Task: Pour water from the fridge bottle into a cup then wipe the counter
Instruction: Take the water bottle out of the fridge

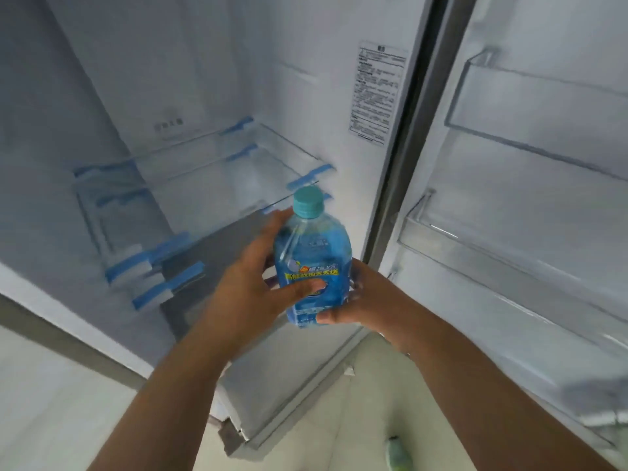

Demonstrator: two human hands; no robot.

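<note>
Both grips close on the bottle [312, 263]: the left hand [251, 287] wraps its body from the side, thumb across the label, while the right hand [367, 300] cups the lower part from the other side. The bottle stands nearly upright between them, teal cap [307, 201] on, in front of the open fridge [204, 96] and its bare shelves [238, 164]. It looks like thin plastic, nearly full, so probably moderately heavy, squeezable and possibly slick; holding the labelled middle seems soundest.
</note>
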